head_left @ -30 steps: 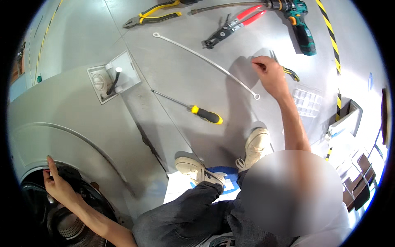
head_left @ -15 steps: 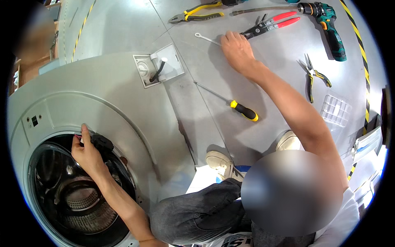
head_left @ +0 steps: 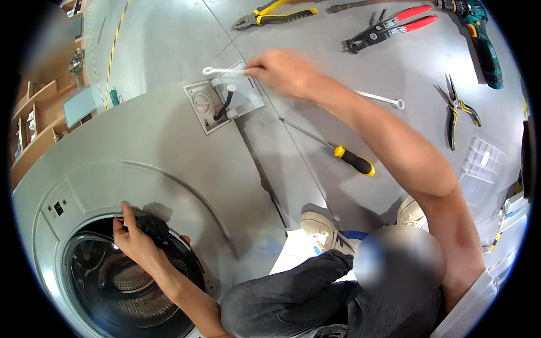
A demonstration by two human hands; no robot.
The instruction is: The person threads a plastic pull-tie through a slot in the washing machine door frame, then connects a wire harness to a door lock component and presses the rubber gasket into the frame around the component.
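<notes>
- In the head view we see our right hand stretched far out over the grey floor, its fingers pinched shut on a long thin metal rod; the hand is motion-blurred, so we cannot tell which fingers do the gripping.
- The rod shows a small loop at its near-left end, over the open filter hatch at the foot of the washing machine; our forearm hides its middle stretch, and its other looped end comes out on the far side of the arm.
- Inside the hatch a short black hose and a round cap are visible; finer detail is too small to make out.
- Our left hand is closed on the black door seal at the upper rim of the drum opening; the fingertips curl behind the rubber and are hidden; the lower part of the opening is cut off by the edge of the picture.
- On the floor lie a yellow-handled screwdriver near our arm, red-handled pliers, yellow-handled pliers, small cutters, a green cordless drill partly cut off at the top, and a clear plastic box bent by the rim.
- Our knees and shoes fill the lower middle; the floor there is partly covered.
</notes>
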